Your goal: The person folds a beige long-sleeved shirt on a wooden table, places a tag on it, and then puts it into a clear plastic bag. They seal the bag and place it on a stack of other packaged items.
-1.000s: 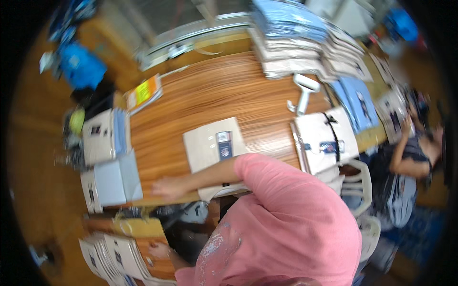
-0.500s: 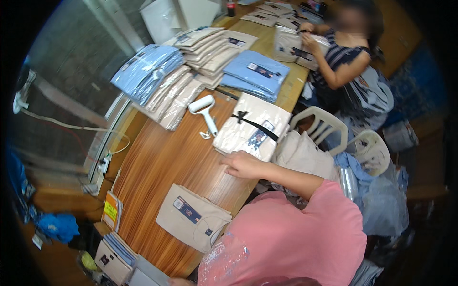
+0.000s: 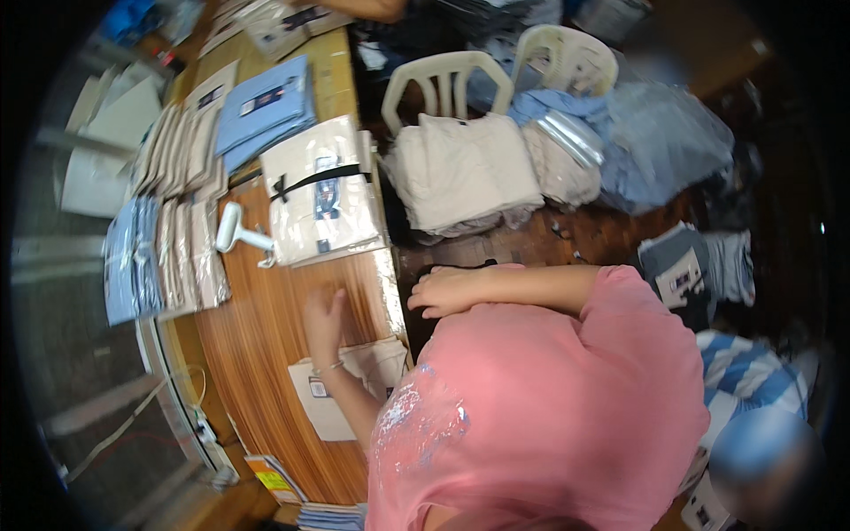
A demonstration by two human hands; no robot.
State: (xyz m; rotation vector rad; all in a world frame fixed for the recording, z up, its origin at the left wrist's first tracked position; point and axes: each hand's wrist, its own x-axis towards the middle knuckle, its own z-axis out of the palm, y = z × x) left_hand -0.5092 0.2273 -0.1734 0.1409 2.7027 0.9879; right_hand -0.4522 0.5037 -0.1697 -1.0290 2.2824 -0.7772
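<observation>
Left hand spread over the table, beige garment back under the wrist

Closest in, the folded beige garment point(image 3: 335, 416) lies flat on the wood-grain table point(image 3: 257, 345), and the left forearm crosses right over it! The left hand point(image 3: 325, 319) is past its far edge, fingers pointing away, thumb spread from them, nothing seen between. So the garment lies back toward the body from that grip, and the left hand is clearly the nearer one. Its long axis? Hard to call, with forearm and pink shirt point(image 3: 540, 389) covering part of it.

Over to the right hand point(image 3: 452, 290), beside the table's edge, fingers bent. A dark strip point(image 3: 465, 264) shows just behind the knuckles; gripped or not, I cannot tell. Left fingers blurred, too: no telling whether they touch wood.

Just beyond, the bagged beige stack point(image 3: 305, 212) with its black band, long side running away along the table edge; left of it, the white lint roller point(image 3: 230, 226). Farther, bagged blue shirts point(image 3: 266, 102), beige cloth point(image 3: 469, 173) heaped at a white plastic chair point(image 3: 452, 80), and at the very top another person's forearm point(image 3: 367, 7), its hand hard to make out.
</observation>
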